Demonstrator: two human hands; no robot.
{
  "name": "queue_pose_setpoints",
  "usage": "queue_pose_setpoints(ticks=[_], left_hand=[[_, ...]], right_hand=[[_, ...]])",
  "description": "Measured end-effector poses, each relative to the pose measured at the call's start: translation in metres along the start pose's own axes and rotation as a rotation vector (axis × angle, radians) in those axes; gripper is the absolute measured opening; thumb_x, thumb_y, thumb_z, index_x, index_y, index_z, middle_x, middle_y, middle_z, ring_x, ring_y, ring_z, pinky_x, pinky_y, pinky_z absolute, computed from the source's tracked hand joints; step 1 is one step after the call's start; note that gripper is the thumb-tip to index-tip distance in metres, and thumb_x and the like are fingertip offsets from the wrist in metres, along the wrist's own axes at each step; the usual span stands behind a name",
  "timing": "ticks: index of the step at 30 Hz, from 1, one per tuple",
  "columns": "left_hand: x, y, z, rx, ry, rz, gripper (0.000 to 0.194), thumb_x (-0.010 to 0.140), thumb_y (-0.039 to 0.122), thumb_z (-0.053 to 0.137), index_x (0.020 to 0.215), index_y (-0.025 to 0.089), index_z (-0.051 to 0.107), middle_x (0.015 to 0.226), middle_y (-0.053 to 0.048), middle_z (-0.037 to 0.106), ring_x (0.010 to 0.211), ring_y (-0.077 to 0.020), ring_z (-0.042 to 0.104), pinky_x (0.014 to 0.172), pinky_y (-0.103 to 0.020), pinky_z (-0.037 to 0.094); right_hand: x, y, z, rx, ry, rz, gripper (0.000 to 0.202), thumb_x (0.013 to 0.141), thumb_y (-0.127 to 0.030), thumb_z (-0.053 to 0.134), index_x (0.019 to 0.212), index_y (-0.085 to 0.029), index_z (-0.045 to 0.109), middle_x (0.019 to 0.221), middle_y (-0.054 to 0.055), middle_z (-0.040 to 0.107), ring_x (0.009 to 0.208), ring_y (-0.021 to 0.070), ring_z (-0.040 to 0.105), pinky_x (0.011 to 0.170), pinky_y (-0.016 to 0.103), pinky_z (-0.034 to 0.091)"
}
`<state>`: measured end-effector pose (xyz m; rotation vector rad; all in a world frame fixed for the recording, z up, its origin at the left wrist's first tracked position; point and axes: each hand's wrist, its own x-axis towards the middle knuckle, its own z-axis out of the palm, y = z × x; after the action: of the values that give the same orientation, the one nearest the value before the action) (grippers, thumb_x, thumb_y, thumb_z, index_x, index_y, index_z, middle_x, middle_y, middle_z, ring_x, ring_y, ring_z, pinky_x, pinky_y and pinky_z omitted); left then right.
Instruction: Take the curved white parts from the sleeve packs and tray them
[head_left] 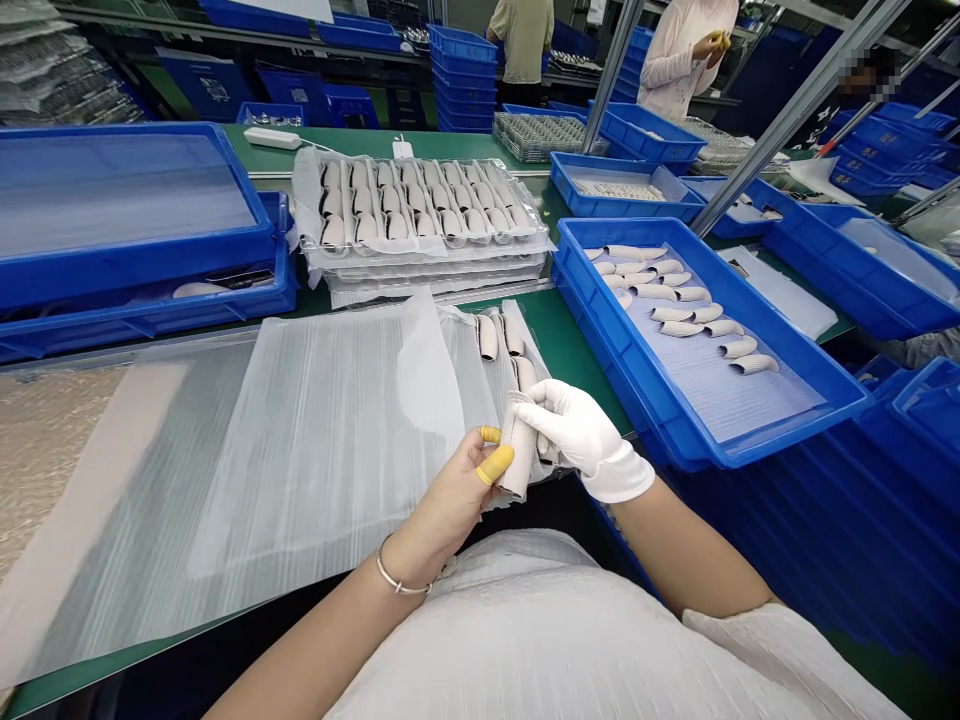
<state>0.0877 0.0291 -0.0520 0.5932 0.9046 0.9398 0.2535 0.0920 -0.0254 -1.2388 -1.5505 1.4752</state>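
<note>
A cream, ribbed, hollow curved shell piece point(516, 458) is between my two hands, above the near edge of the workbench. My left hand point(454, 490), with yellow finger cots on thumb and one finger, pinches its lower end. White-gloved, my right hand point(581, 437) grips its upper side with fingers closed. Just beyond lies a clear plastic tray with similar shell pieces point(487, 338) in its slots, partly under a translucent sheet point(337, 420). My right hand hides some of that tray.
On the right, a blue bin point(757, 455) holds several loose shell pieces. A stack of filled clear trays point(435, 262) stands behind the sheet. Blue bins point(135, 245) are stacked at the left. A slanted metal post point(795, 125) rises at the right; two people stand at the back.
</note>
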Motion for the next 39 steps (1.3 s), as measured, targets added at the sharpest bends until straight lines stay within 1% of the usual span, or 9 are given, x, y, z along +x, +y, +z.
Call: queue_pose_setpoints(ticks=[11, 16, 19, 22, 26, 29, 32, 36, 39], left_hand=[[0.007, -0.006, -0.005, 0.175, 0.020, 0.170, 0.047, 0.076, 0.053, 0.077, 0.089, 0.022, 0.045, 0.072, 0.004, 0.059, 0.063, -0.0116, 0.055, 0.058, -0.025, 0.045], [0.010, -0.008, -0.009, 0.301, 0.087, 0.177, 0.042, 0.077, 0.044, 0.080, 0.091, 0.022, 0.047, 0.074, 0.005, 0.059, 0.066, -0.0119, 0.057, 0.062, -0.025, 0.046], [0.009, -0.007, -0.009, 0.189, 0.067, 0.175, 0.048, 0.074, 0.052, 0.082, 0.093, 0.021, 0.052, 0.076, 0.003, 0.062, 0.068, -0.0130, 0.059, 0.064, -0.026, 0.049], [0.006, -0.006, -0.008, -0.069, -0.035, 0.027, 0.054, 0.079, 0.066, 0.071, 0.101, 0.017, 0.062, 0.085, -0.005, 0.068, 0.075, -0.0174, 0.066, 0.070, -0.030, 0.055], [0.001, -0.012, -0.007, -0.380, -0.140, -0.244, 0.041, 0.092, 0.051, 0.063, 0.101, 0.011, 0.070, 0.095, -0.012, 0.074, 0.079, -0.0183, 0.072, 0.073, -0.028, 0.060], [0.000, -0.018, -0.008, -0.537, -0.159, -0.293, 0.033, 0.094, 0.042, 0.064, 0.100, 0.010, 0.072, 0.097, -0.012, 0.075, 0.079, -0.0154, 0.073, 0.072, -0.023, 0.061], [0.001, -0.021, -0.009, -0.599, -0.167, -0.261, 0.040, 0.085, 0.047, 0.075, 0.096, 0.009, 0.073, 0.090, -0.009, 0.074, 0.072, -0.0129, 0.072, 0.067, -0.020, 0.061], [0.003, -0.016, -0.007, -0.495, -0.081, -0.129, 0.052, 0.068, 0.054, 0.085, 0.096, 0.012, 0.072, 0.088, -0.007, 0.073, 0.072, -0.0143, 0.070, 0.068, -0.022, 0.061], [0.003, -0.011, -0.004, -0.365, 0.022, 0.004, 0.051, 0.070, 0.057, 0.083, 0.095, 0.015, 0.070, 0.086, -0.005, 0.071, 0.074, -0.0140, 0.067, 0.067, -0.023, 0.058]], right_hand=[[-0.004, -0.001, 0.004, -0.150, 0.048, -0.093, 0.034, 0.091, -0.052, 0.063, 0.090, -0.018, 0.060, 0.070, -0.003, 0.059, 0.058, 0.0117, 0.053, 0.055, 0.025, 0.043], [0.003, -0.004, 0.003, -0.384, -0.042, -0.182, 0.036, 0.096, -0.049, 0.055, 0.077, -0.018, 0.059, 0.071, -0.001, 0.059, 0.067, 0.0139, 0.054, 0.066, 0.028, 0.043], [0.007, 0.002, 0.003, -0.220, -0.047, -0.166, 0.037, 0.097, -0.051, 0.052, 0.079, -0.019, 0.059, 0.070, -0.001, 0.057, 0.066, 0.0141, 0.052, 0.065, 0.028, 0.043], [0.011, 0.016, 0.005, 0.141, -0.009, -0.067, 0.040, 0.092, -0.061, 0.059, 0.087, -0.021, 0.060, 0.072, -0.002, 0.055, 0.061, 0.0129, 0.050, 0.059, 0.027, 0.044], [0.013, 0.030, 0.015, 0.493, -0.043, -0.036, 0.040, 0.084, -0.060, 0.072, 0.087, -0.022, 0.062, 0.075, -0.001, 0.058, 0.063, 0.0122, 0.051, 0.060, 0.026, 0.046], [0.012, 0.033, 0.024, 0.583, -0.039, -0.050, 0.036, 0.084, -0.057, 0.074, 0.085, -0.023, 0.064, 0.075, -0.001, 0.059, 0.063, 0.0118, 0.052, 0.061, 0.025, 0.046], [0.012, 0.033, 0.026, 0.581, -0.029, -0.084, 0.034, 0.085, -0.056, 0.073, 0.085, -0.024, 0.065, 0.078, 0.000, 0.062, 0.070, 0.0136, 0.057, 0.068, 0.028, 0.049], [0.009, 0.032, 0.020, 0.371, -0.003, -0.174, 0.039, 0.087, -0.056, 0.071, 0.111, -0.026, 0.064, 0.109, 0.005, 0.065, 0.094, 0.0185, 0.063, 0.086, 0.035, 0.052], [0.002, 0.029, 0.016, 0.131, -0.030, -0.208, 0.092, 0.068, -0.054, 0.087, 0.146, -0.031, 0.045, 0.144, 0.009, 0.049, 0.123, 0.0271, 0.055, 0.102, 0.043, 0.047]])
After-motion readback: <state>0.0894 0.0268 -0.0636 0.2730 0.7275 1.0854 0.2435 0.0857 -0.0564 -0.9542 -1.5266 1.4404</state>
